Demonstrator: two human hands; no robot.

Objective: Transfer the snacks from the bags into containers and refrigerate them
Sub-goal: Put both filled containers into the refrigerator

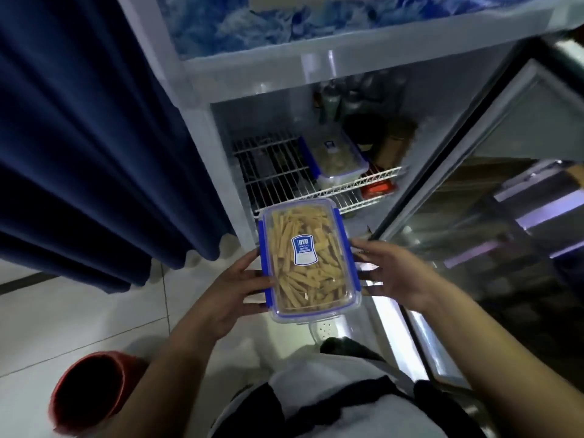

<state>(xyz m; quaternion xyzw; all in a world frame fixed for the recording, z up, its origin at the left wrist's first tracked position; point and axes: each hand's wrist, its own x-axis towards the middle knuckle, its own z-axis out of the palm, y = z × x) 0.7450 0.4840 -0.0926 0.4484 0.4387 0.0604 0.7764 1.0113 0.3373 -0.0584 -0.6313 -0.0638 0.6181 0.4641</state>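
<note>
A clear container (308, 260) with blue clips and a blue label is full of yellow stick snacks. I hold it level in front of the open fridge, just below the wire shelf (278, 178). My left hand (234, 292) grips its left side, thumb on the lid edge. My right hand (392, 273) holds its right side, with the fingers under and along the edge. A second clear container (333, 153) of the same kind stands on the wire shelf inside the fridge.
The glass fridge door (493, 222) stands open on the right. Bottles (344, 96) and a brown box (395, 143) fill the back of the fridge. A dark blue curtain (79, 153) hangs on the left. A red bucket (91, 390) stands on the white tiled floor.
</note>
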